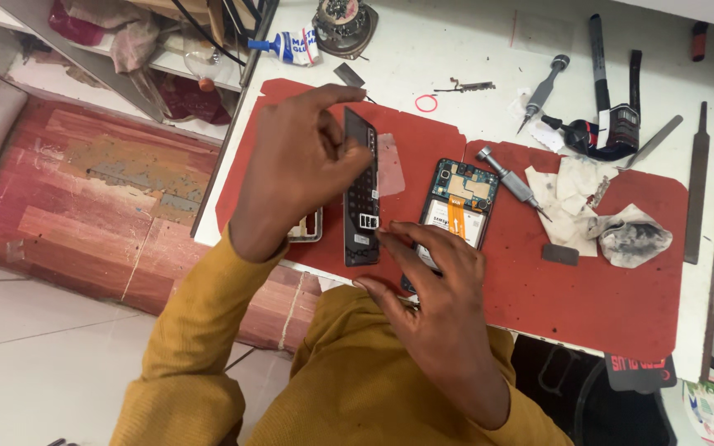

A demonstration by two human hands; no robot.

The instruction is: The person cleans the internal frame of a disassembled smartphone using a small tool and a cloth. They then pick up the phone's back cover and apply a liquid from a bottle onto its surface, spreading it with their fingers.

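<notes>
Fingers [336,157] of our left hand [295,169] clamp the black phone panel [361,194] upright, long axis pointing away, while our right hand [431,285], nearer its bottom end, has fingertips [386,235] pinched together.

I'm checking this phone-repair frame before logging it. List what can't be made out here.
- Head view: the near end of the opened phone is hidden behind the right hand.
- The silver-framed part is mostly covered by the left hand, which holds the black panel.
- The small parts on that panel are too small to identify.
- The black object at the mat's near edge is partly hidden under the red mat.
</notes>
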